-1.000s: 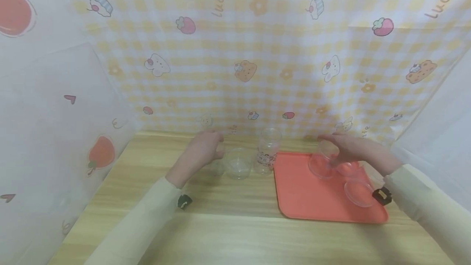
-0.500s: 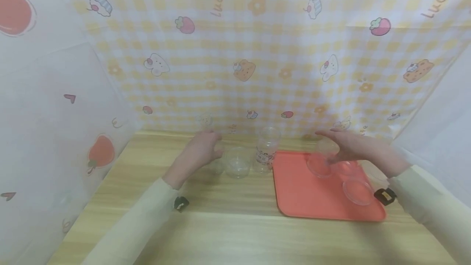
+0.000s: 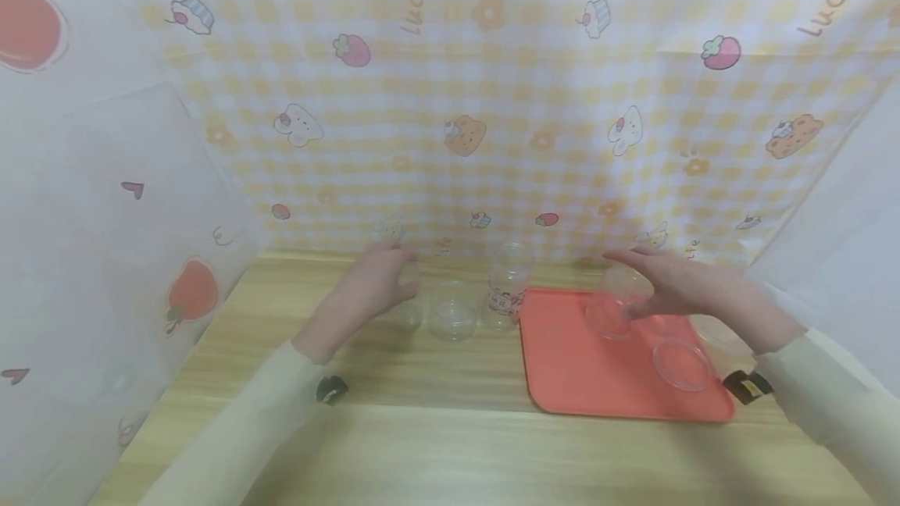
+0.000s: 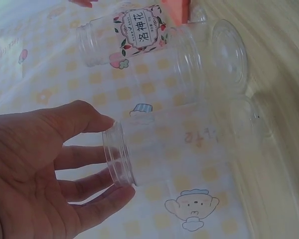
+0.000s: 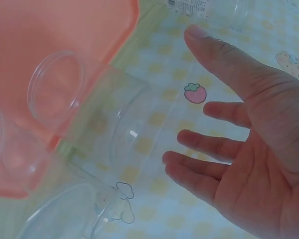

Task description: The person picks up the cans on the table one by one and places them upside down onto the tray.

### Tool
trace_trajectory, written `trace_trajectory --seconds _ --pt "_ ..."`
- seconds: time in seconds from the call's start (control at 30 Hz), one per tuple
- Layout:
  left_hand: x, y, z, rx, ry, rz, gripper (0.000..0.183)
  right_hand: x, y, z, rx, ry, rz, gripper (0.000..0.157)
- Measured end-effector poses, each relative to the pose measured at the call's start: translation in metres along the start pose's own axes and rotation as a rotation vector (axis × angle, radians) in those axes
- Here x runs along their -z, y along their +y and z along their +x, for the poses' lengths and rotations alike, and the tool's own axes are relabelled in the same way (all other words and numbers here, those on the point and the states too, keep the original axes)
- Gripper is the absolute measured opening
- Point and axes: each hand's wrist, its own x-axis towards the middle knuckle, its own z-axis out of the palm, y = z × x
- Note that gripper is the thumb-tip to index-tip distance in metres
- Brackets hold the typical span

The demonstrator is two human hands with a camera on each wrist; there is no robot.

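Note:
My left hand [image 3: 366, 283] is at the mouth of a clear plastic jar [image 4: 164, 154]. In the left wrist view its thumb and fingertips lie loosely at the threaded rim, with a gap between thumb and fingers. Next to it stand a low clear container [image 3: 453, 315] and a taller clear jar with a flowered label [image 4: 142, 30]. Over the tray's far side, my right hand [image 3: 675, 279] has its fingers spread apart and holds nothing. A clear jar [image 5: 99, 104] stands close to its fingertips, with some bare space between in the right wrist view.
An orange-red tray [image 3: 576, 373] lies on the wooden table [image 3: 436, 451] at right. Another clear round container [image 3: 682, 365] stands on it, and one more [image 3: 717, 330] is near its right edge. A checked cloth [image 3: 422, 100] hangs behind the table.
My left hand has drawn slightly left, its thumb and fingers spreading wider apart. My right hand has shifted a little to the right; the containers stand as before.

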Motion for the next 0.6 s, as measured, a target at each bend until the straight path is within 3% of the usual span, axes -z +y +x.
trace_trajectory --seconds 0.3,0.6 --pt "0.007 -0.007 -0.013 -0.063 0.06 -0.02 0.046 0.001 0.0 -0.008 0.019 0.041 0.02 0.086" --pt "0.013 -0.014 -0.022 -0.082 0.084 -0.028 0.049 -0.003 0.003 -0.015 0.051 0.099 0.019 0.079"
